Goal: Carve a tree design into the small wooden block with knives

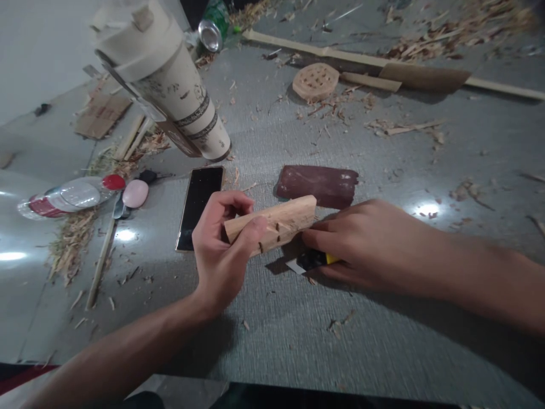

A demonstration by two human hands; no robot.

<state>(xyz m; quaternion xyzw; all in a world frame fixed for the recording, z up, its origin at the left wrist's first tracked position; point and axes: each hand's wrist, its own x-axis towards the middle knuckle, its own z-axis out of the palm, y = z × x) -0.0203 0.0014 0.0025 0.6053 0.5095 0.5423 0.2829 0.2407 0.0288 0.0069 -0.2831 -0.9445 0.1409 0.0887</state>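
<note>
My left hand is closed round a pale wooden block with small cuts along its side, holding it just above the grey mat. My right hand lies low on the mat beside the block's right end, fingers curled over a black and yellow utility knife with its blade pointing left. A dark red sheet of sandpaper lies just behind the block.
A black phone lies left of the block. A tall cream cup, a plastic bottle, a pink oval object, a round carved wooden disc, long wood strips, a can and scattered shavings surround the area.
</note>
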